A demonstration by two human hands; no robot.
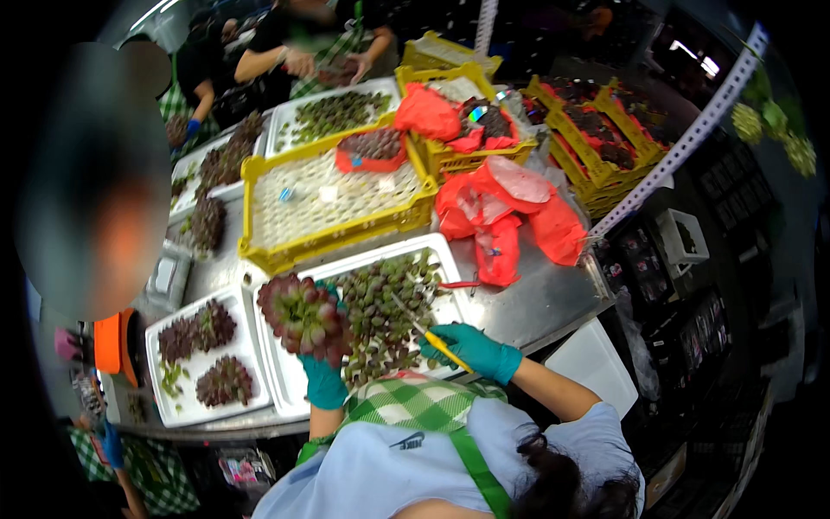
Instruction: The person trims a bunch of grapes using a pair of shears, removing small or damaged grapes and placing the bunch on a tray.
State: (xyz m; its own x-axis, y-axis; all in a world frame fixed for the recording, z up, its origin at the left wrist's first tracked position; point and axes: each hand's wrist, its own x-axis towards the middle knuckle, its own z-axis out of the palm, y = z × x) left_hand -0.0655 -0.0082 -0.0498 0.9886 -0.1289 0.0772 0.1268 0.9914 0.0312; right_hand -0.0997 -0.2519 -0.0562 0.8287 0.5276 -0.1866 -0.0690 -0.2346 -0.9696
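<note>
My left hand (324, 376), in a teal glove, grips a large reddish-purple head of leafy rosettes (303, 318) with green at its middle. My fingers are mostly hidden behind it. My right hand (476, 350), gloved the same way, holds a yellow-handled knife (447, 350), its thin blade slanting up and left. The blade lies over a white tray (447, 259) spread with many small loose green and purplish leaves (382, 298). To the left, a second white tray (188, 415) bears more purple heads (224, 383) and a few pale green leaves.
A yellow crate (337, 243) with a white liner stands behind the trays. Red plastic bags (512, 214) and red-handled cutters (460, 284) lie on the metal table (519, 311). Stacked yellow crates (596, 162) stand at the right, near a perforated white post (674, 143). Other people work around the table.
</note>
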